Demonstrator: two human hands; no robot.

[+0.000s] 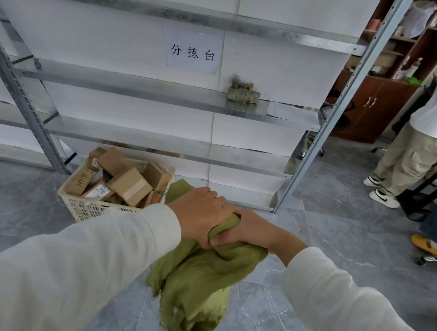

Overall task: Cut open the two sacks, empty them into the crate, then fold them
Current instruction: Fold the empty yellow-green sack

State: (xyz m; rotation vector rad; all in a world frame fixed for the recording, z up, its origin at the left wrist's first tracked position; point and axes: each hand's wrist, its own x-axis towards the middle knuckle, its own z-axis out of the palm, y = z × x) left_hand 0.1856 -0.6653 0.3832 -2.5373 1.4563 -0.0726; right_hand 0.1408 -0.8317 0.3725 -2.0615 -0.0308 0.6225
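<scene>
Grey marbled floor tiles [327, 232] underfoot, a galvanised steel rack [138, 93] ahead backed with white paper [116, 45], a printed sign [192, 50] fixed on it, and a reddish-brown wooden cabinet [368, 106] far right.

left grip [200, 215]: clenched on sack [198, 285] | right grip [248, 231]: same sack, touching left | both: extended forward

sack [199, 280] olive-grn | crate [82, 205] cream, maybe wht | boxes [130, 189] brn
</scene>
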